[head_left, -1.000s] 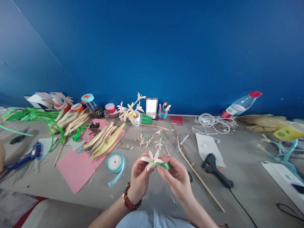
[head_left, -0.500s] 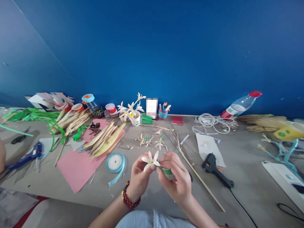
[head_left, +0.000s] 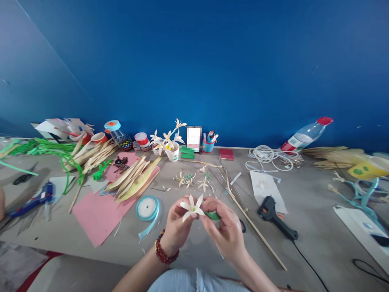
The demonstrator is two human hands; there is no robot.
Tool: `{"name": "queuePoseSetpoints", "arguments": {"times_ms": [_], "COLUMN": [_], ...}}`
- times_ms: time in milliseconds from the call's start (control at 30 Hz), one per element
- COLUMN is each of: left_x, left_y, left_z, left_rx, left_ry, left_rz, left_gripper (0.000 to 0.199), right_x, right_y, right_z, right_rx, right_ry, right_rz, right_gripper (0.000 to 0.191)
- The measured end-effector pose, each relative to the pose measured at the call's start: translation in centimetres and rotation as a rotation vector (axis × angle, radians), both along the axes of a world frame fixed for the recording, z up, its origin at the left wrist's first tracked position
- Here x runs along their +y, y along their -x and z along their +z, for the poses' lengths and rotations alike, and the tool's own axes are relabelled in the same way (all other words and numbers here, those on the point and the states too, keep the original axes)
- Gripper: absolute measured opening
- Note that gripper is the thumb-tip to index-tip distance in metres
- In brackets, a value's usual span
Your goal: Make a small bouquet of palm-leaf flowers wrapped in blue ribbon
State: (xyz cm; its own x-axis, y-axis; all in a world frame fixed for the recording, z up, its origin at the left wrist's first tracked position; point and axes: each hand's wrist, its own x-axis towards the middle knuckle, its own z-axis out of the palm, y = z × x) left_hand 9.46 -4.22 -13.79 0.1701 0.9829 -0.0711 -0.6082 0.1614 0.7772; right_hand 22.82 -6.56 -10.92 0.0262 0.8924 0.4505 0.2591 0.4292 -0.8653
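Note:
Between my hands a white artificial flower [head_left: 192,207] with long pointed petals faces up. My left hand [head_left: 177,225], with a red bead bracelet [head_left: 164,252] at the wrist, is closed around the flower's base. My right hand [head_left: 224,229] is closed on a roll of green tape [head_left: 212,215], its fingertips near the flower. The flower's stem is hidden by my fingers. On the table beyond lie several small white flowers [head_left: 186,178]. A roll of light blue ribbon [head_left: 147,208] lies left of my hands.
A black glue gun [head_left: 277,219] with a cord lies to the right, beside a long thin stick [head_left: 261,235]. Pink paper [head_left: 97,219] and dried husks [head_left: 133,178] are at left. A paper cup [head_left: 173,152] of white flowers and a tilted bottle [head_left: 305,136] stand along the wall.
My right hand has turned slightly and shifted a little left with the green tape. The flower has tilted a little. My left hand stays almost in place.

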Motion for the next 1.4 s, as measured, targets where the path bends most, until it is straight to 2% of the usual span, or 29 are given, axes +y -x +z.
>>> {"name": "queuePoseSetpoints", "arguments": {"times_ms": [100, 300, 533, 667, 800, 1000, 1200, 1400], "left_x": [0.0, 0.2, 0.3, 0.3, 0.5, 0.8, 0.5, 0.0], "left_y": [0.0, -0.1, -0.3, -0.1, -0.1, -0.1, -0.1, 0.1], "left_z": [-0.1, -0.1, -0.3, -0.7, -0.9, -0.2, -0.2, -1.2], "left_rx": [-0.035, -0.028, -0.006, -0.008, -0.009, -0.069, -0.077, -0.010], "left_ry": [-0.013, -0.058, -0.076, -0.066, -0.067, -0.103, -0.035, 0.040], "left_rz": [-0.011, 0.000, -0.011, -0.065, -0.049, -0.065, -0.027, 0.060], "left_gripper": [0.033, 0.040, 0.043, 0.039, 0.039, 0.045, 0.037, 0.028], "right_x": [-0.1, 0.0, 0.1, 0.0, 0.1, 0.4, 0.3, 0.3], "right_y": [0.1, 0.0, 0.1, 0.2, 0.2, -0.1, -0.2, 0.0], "right_z": [-0.2, -0.1, 0.1, -0.1, -0.2, -0.1, -0.4, -0.6], "right_rx": [0.003, 0.074, 0.380, 0.473, 0.509, 0.603, 0.521, 0.259], "right_ry": [0.088, 0.222, 0.434, 0.465, 0.483, 0.586, 0.509, 0.371], "right_rz": [0.002, 0.083, 0.189, 0.212, 0.218, 0.302, 0.282, 0.115], "right_gripper": [0.009, 0.011, 0.021, 0.026, 0.026, 0.026, 0.025, 0.023]}}
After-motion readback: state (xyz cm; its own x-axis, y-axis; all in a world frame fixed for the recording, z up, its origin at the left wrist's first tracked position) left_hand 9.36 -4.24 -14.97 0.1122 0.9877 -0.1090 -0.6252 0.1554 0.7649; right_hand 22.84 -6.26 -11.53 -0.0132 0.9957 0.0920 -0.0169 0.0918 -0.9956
